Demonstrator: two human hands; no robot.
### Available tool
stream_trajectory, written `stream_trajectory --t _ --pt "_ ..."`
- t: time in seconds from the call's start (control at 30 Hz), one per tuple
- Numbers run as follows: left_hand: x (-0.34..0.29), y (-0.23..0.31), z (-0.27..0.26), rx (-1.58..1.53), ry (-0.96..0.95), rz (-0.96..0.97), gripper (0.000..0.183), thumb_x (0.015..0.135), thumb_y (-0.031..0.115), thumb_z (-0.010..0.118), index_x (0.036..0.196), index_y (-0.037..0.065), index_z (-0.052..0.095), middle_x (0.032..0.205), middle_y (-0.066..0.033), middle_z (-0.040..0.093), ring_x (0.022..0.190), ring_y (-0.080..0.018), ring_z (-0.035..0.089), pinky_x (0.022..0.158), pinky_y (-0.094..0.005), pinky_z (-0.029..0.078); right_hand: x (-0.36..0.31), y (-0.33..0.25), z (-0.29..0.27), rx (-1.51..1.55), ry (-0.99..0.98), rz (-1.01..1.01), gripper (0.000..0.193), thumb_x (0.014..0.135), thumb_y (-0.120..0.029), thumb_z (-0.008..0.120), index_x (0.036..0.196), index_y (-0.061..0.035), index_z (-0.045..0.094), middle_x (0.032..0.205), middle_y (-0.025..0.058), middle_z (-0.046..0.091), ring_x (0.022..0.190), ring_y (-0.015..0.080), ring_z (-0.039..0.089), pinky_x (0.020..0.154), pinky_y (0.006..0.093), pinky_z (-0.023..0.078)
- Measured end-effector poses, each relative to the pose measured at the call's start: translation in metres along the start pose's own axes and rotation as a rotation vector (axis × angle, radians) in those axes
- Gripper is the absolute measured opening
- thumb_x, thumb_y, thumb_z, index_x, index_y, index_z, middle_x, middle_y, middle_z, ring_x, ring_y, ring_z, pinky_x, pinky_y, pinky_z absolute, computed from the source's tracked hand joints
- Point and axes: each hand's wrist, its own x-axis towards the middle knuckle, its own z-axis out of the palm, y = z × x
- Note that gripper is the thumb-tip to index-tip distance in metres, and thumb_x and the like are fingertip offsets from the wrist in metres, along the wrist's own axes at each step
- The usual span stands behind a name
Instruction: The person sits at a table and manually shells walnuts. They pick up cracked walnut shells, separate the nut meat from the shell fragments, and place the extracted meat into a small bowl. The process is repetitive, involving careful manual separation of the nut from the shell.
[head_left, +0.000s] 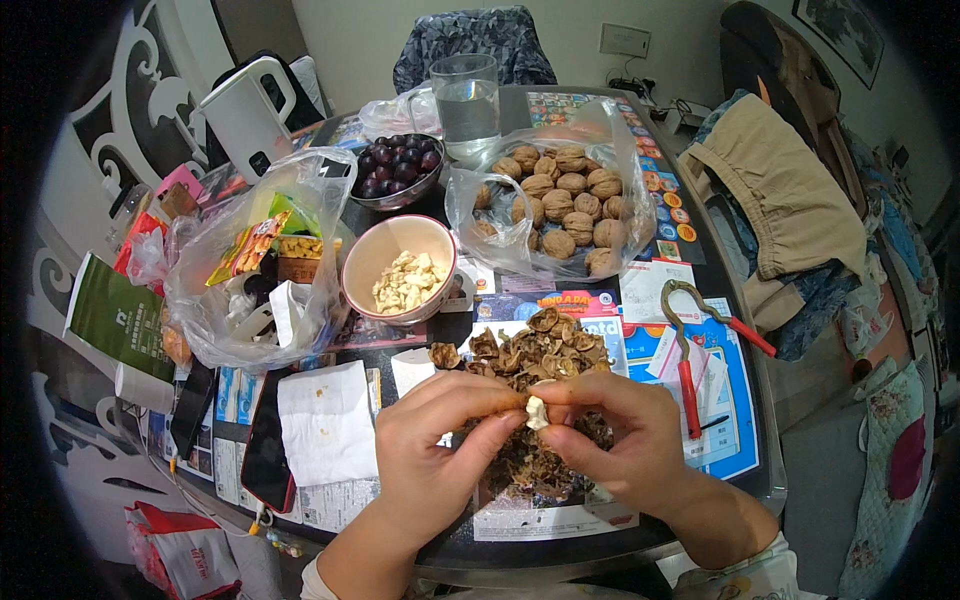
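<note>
Between the fingertips of both hands is a pale, peeled walnut kernel [537, 413]. My left hand [445, 430] pinches its left side with thumb and forefinger; my right hand [625, 440] pinches it from the right. Beneath and behind them, a heap of broken brown walnut shells [545, 352] and dark skins lies on printed paper. Peeled kernel pieces fill the bottom of a white bowl with a reddish rim [354, 262], beyond my left hand. Whole walnuts [572, 200] sit in a clear plastic bag farther back. A red-handled nutcracker [689, 385] rests right of my right hand.
At left stand a plastic bag of snack packets [190, 310] and a white kettle [245, 120]. Behind the kernel bowl are a bowl of dark grapes [400, 165] and a glass jug of water [468, 105]. A phone [266, 450] and white tissue [327, 425] lie near my left forearm.
</note>
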Motion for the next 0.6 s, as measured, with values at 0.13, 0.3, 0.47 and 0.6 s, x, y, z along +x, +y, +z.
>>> stream_trajectory --t 0.13,0.3,0.47,0.6 --pt "-0.0001 -0.0006 -0.0004 -0.035 0.01 -0.037 0.007 0.068 -0.001 0.061 0.075 -0.003 0.06 0.074 -0.0111 0.061 0.069 -0.0199 0.058 0.062 -0.0264 0.045 0.0003 0.0001 0.0004 0.072 -0.003 0.008 0.028 0.073 -0.006 0.063 0.1 -0.003 0.058 0.077 0.0066 0.059 0.066 0.0104 0.055 0.061 0.022 0.044" --pt "-0.0021 -0.0025 0.0014 -0.039 0.037 -0.036 0.01 0.067 0.001 0.062 0.076 -0.002 0.06 0.074 -0.0112 0.06 0.068 -0.0197 0.058 0.061 -0.0263 0.044 0.0005 -0.0004 -0.0008 0.045 0.004 -0.002 0.027 0.073 -0.006 0.063 0.099 -0.0023 0.058 0.077 0.0068 0.059 0.067 0.0106 0.056 0.06 0.0225 0.045" --pt "-0.0007 -0.0002 0.0008 0.089 0.046 0.051 0.012 0.065 0.002 0.063 0.076 0.0 0.059 0.074 -0.0111 0.06 0.066 -0.021 0.058 0.06 -0.0276 0.045 0.0015 -0.0035 0.0007 -0.138 0.052 -0.083 0.027 0.072 -0.005 0.063 0.098 -0.0028 0.057 0.075 0.0075 0.057 0.063 0.0137 0.056 0.056 0.0243 0.045" --pt "-0.0002 -0.0012 0.0027 0.251 0.064 0.147 0.011 0.064 0.0 0.063 0.074 0.0 0.059 0.073 -0.0106 0.06 0.063 -0.0219 0.057 0.058 -0.0282 0.044 0.0019 -0.0043 0.0009 -0.312 0.076 -0.19 0.027 0.07 -0.005 0.064 0.096 -0.0042 0.057 0.074 0.0098 0.056 0.06 0.0208 0.054 0.054 0.0276 0.043"
